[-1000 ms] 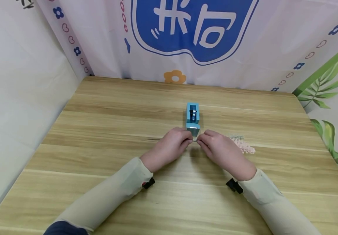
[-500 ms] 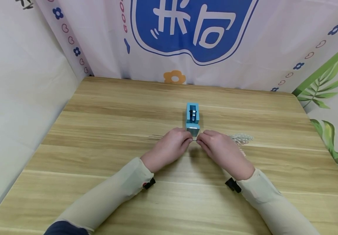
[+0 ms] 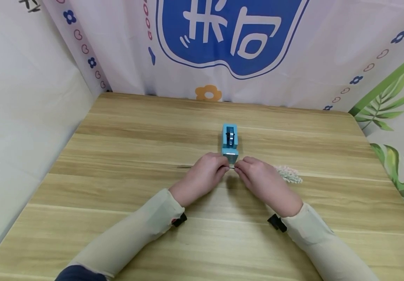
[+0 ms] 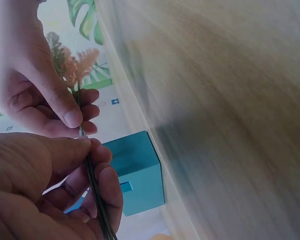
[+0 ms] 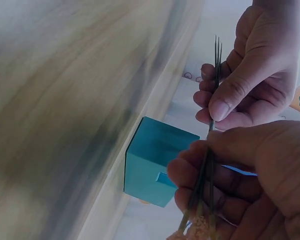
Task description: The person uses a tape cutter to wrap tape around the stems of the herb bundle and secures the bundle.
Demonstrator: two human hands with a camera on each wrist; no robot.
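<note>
Both hands meet at the table's middle around one bundle of thin-stemmed flower sprigs. My left hand (image 3: pixel 203 173) pinches the dark stems (image 4: pixel 92 180) between thumb and fingers, and their bare ends stick out to the left. Close beside it, my right hand (image 3: pixel 265 181) pinches the same stems nearer the blooms. Pink and grey-green flower heads (image 3: pixel 289 174) show past the right hand, also as fluffy tips in the left wrist view. A short pale band (image 5: pixel 211 126) shows on the stems between the two thumbs. Just beyond the fingertips stands a blue tape dispenser (image 3: pixel 230 136).
The wooden table (image 3: pixel 117 136) runs back to a printed curtain (image 3: pixel 128 47) with a blue emblem. A white wall covering (image 3: pixel 23 97) hangs at the left, and leaf-patterned cloth (image 3: pixel 395 113) hangs at the right.
The flower heads have turned about the stems, with pink and grey-green tips swapping places; the stem ends on the left shifted too. Both hands stay nearly in place.
</note>
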